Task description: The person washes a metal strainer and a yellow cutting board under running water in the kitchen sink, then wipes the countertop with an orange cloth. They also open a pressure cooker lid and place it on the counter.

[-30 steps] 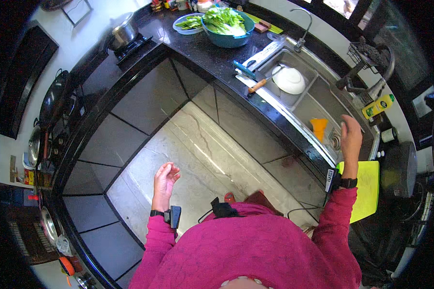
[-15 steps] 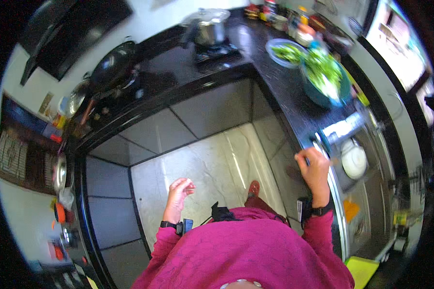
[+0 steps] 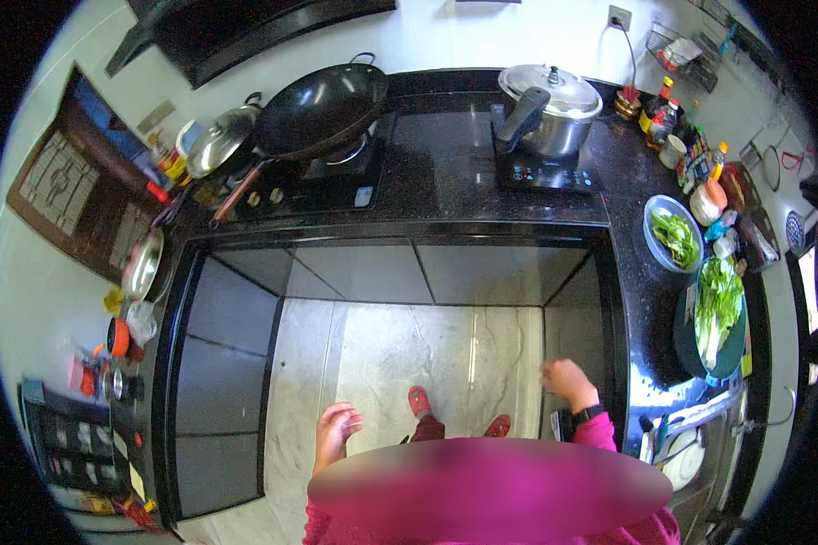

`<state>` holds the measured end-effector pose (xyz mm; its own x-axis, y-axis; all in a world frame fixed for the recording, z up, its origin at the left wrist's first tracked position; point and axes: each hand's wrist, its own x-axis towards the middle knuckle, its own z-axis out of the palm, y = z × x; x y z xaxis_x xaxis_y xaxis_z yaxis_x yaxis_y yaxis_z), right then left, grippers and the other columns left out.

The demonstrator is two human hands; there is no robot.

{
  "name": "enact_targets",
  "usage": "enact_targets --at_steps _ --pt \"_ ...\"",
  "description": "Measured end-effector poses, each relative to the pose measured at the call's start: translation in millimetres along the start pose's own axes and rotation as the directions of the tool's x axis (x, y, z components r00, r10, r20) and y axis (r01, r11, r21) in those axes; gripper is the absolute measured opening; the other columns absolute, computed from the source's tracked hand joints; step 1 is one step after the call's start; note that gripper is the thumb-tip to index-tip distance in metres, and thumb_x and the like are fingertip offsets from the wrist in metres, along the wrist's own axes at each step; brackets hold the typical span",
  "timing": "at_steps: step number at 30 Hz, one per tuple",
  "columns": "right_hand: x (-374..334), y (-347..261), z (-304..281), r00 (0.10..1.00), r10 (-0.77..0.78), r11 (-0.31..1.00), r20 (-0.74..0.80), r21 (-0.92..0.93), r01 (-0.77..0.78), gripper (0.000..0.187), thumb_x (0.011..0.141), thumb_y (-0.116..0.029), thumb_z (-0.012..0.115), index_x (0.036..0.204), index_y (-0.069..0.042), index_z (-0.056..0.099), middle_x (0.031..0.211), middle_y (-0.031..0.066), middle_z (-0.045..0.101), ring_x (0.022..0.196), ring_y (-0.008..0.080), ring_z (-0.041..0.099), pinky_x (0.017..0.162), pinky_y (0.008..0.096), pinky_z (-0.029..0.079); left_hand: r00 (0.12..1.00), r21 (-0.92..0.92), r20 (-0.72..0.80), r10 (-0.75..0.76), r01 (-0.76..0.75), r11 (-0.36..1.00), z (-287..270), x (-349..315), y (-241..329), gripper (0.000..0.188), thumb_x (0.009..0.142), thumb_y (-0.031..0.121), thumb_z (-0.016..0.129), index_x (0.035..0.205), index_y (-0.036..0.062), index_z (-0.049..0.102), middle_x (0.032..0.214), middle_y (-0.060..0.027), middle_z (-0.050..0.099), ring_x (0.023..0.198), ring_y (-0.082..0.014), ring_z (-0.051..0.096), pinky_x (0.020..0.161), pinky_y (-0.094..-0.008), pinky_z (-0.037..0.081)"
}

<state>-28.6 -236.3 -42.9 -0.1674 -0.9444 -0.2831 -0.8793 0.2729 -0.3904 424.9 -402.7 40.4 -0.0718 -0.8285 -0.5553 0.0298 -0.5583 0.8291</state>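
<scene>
Stands in red shoes (image 3: 418, 401), at five and six o'clock, on a pale marbled floor (image 3: 409, 341). Holds the left hand (image 3: 336, 425) out at seven o'clock, over the floor and well apart from the counters, with fingers loosely bent and unclamped. Holds the right hand (image 3: 571, 381) at four o'clock, black band at the wrist, fingers curled in and blurred; cannot tell whether together or apart, or clamped on anything. Has the grey cabinet front (image 3: 577, 318) nearest to that hand, between three and four o'clock; cannot tell touching from near.

Faces a black counter (image 3: 441, 173) at twelve o'clock. Shows there, between one and two o'clock, a lidded steel pot (image 3: 559, 132) on a black cooktop (image 3: 550, 177), with its dark handle toward the lower left. Shows a black wok (image 3: 323, 109) at eleven o'clock and a domed metal lid (image 3: 220, 141) at ten.

Has bottles (image 3: 661, 118) at two o'clock. Has, at three, a shallow bowl (image 3: 651, 227) with cut greens (image 3: 673, 241) in it, and just past three a dark teal basin (image 3: 691, 343) with leafy lettuce (image 3: 720, 300). Has a white dish (image 3: 683, 465) by the sink edge at four, partly hidden.
</scene>
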Motion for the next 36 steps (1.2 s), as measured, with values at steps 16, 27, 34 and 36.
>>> enact_targets --at_steps 16,27,34,36 --pt "97.5 -83.5 -173.7 0.83 0.127 0.991 -0.542 0.045 -0.122 0.016 0.079 -0.006 0.06 0.094 0.0 0.062 0.095 0.0177 0.062 0.088 0.0328 0.059 0.078 0.0386 0.048 0.923 -0.114 0.312 0.226 -0.2 0.973 19.1 170.1 123.0 0.02 0.086 0.015 0.057 0.104 0.0059 0.057 0.09 -0.0064 0.062 0.078 -0.0153 0.062 0.067 -0.0271 0.05" --pt "255.1 -64.6 -108.2 0.901 -0.431 0.898 0.057 0.123 0.422 0.018 0.073 -0.003 0.063 0.091 0.001 0.063 0.082 0.0173 0.065 0.074 0.0294 0.063 0.068 0.035 0.049 0.983 -0.239 0.025 0.184 -0.173 0.955 63.2 130.8 80.1 0.016 0.087 0.017 0.058 0.1 0.0076 0.055 0.086 -0.0015 0.059 0.076 -0.0118 0.058 0.062 -0.0257 0.048" --pt "331.1 -115.6 -89.5 0.768 -0.582 0.81 0.267 0.108 0.576 0.02 0.071 -0.004 0.065 0.09 -0.001 0.064 0.079 0.0155 0.064 0.072 0.0276 0.063 0.066 0.0357 0.049 0.932 -0.336 -0.363 0.006 -0.138 0.932 27.0 49.8 41.6 0.019 0.087 0.016 0.057 0.104 0.0073 0.055 0.091 -0.002 0.06 0.082 -0.0134 0.059 0.068 -0.0267 0.048" --pt "336.1 -132.2 -85.1 0.748 -0.584 0.795 0.316 0.037 0.606 0.022 0.07 -0.005 0.066 0.092 0.0 0.064 0.079 0.0153 0.064 0.073 0.0273 0.063 0.066 0.0354 0.049 0.918 -0.366 -0.395 -0.004 -0.154 0.918 16.7 32.7 32.3 0.02 0.087 0.016 0.057 0.105 0.0076 0.055 0.093 -0.0022 0.06 0.083 -0.0138 0.06 0.068 -0.027 0.048"
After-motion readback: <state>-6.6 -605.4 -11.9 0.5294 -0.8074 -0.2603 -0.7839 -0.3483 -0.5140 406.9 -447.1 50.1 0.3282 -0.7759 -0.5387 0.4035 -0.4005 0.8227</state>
